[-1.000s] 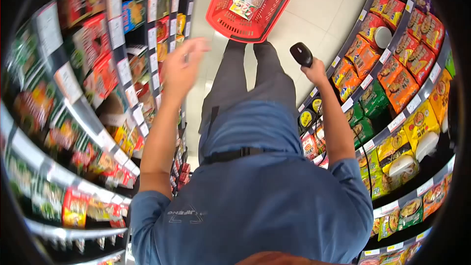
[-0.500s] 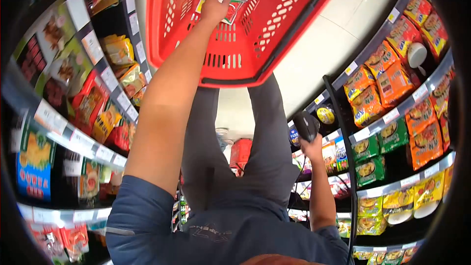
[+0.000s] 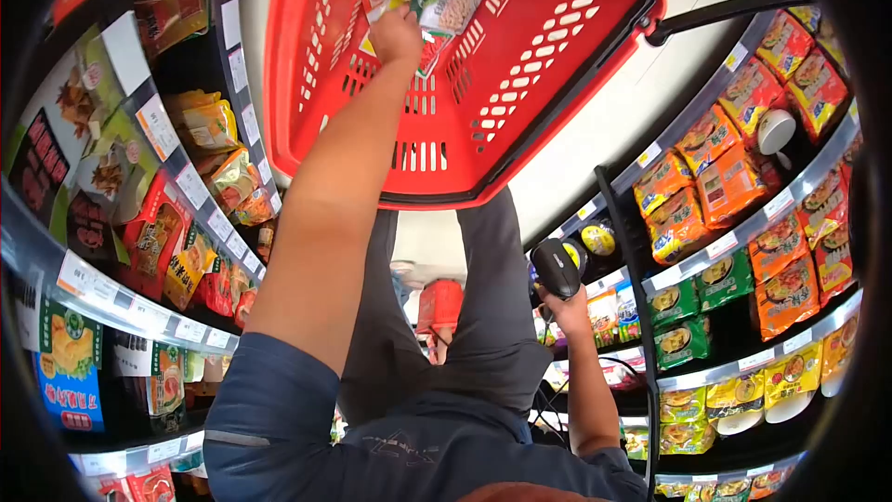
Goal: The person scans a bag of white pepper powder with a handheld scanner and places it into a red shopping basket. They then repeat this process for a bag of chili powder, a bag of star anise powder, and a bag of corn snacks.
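A red shopping basket point(image 3: 437, 188) fills the top middle of the head view. My left hand point(image 3: 396, 35) reaches into it, with its fingers closed on the edge of a green and white packet point(image 3: 448, 2). Other packets lie under and beside this one, partly covered. Lower right, my right hand point(image 3: 565, 305) is wrapped round a black handheld device point(image 3: 555, 268), held upright beside the right shelves. Thin dark cables hang near that wrist.
Shelves of colourful food packets stand at the left point(image 3: 149, 311) and right point(image 3: 715, 246). A black post point(image 3: 632, 270) rises beside my right hand. The basket's black handle point(image 3: 734, 14) sticks out to the right. A red object point(image 3: 439, 305) shows between my legs.
The basket looks larger and reaches lower in view. My left hand has shifted down with the green and white packet, which is turned slightly. The black device is a little lower and further left.
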